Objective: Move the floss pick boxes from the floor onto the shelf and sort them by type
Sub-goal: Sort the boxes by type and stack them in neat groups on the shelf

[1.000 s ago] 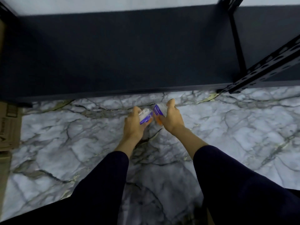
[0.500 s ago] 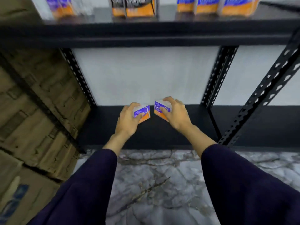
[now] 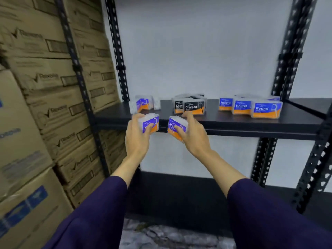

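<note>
Floss pick boxes fill both my hands: my left hand (image 3: 137,136) grips one purple-and-orange box (image 3: 150,123) with fingers curled round its side and thumb across the label; my right hand (image 3: 193,136) holds a second box of the same colours (image 3: 177,126), its label beginning "Sm", fingers wrapped over the top and front, the index finger stretched up toward the shelf. Both boxes hang in the air just in front of the front edge of the black shelf (image 3: 224,123), near each other but apart. On the shelf the other boxes stand in three groups: at the left a purple-and-orange group (image 3: 143,104) matching the two I hold; in the middle the black Charcoal boxes (image 3: 193,106), just beyond my right fingertip; at the right the blue Round boxes (image 3: 248,107), well apart from my hands. Black perforated uprights (image 3: 117,51) frame the shelf against a white wall (image 3: 197,51); stacked brown cardboard cartons (image 3: 45,87) stand to the left; my dark sleeves (image 3: 93,212) fill the foreground; a strip of marbled floor (image 3: 161,236) shows below.
</note>
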Demonstrator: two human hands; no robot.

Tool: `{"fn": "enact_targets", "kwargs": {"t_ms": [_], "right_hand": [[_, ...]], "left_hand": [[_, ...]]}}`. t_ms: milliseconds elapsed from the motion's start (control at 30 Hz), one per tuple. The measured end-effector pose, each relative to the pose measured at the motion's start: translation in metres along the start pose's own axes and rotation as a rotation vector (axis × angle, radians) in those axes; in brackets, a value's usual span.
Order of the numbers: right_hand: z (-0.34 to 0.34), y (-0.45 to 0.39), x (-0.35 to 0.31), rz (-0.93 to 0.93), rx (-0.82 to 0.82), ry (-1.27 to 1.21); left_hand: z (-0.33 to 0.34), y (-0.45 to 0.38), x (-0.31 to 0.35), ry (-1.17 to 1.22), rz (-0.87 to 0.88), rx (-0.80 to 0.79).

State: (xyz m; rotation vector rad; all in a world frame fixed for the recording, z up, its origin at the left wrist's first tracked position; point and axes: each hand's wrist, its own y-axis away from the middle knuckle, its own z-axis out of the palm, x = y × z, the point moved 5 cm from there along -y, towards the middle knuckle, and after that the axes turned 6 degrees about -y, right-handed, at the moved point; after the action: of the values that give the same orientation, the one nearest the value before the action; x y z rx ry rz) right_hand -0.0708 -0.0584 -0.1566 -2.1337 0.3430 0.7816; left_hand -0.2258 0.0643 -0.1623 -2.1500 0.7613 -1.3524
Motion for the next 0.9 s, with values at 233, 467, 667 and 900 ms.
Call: {"fn": "enact_targets", "kwargs": {"t_ms": [233, 467, 667, 900], "right_hand": [[0.040, -0.074, -0.002, -0.072, 0.033, -0.085], [0.081, -0.132, 0.010, -0.170, -0.047, -0.036], [0.102, -0.149, 0.022, -0.154, -0.156, 0.020], [0.114, -0.158, 0.024, -0.132, -0.239, -0.027]], "left_hand": [[0.022, -0.065, -0.027, 0.024, -0.064, 0.022], [0.065, -0.108, -0.053, 0.033, -0.016, 0.081], [0.080, -0.115, -0.057, -0.161, -0.024, 0.183], [0.082, -0.114, -0.058, -0.309, -0.052, 0.235]]}}
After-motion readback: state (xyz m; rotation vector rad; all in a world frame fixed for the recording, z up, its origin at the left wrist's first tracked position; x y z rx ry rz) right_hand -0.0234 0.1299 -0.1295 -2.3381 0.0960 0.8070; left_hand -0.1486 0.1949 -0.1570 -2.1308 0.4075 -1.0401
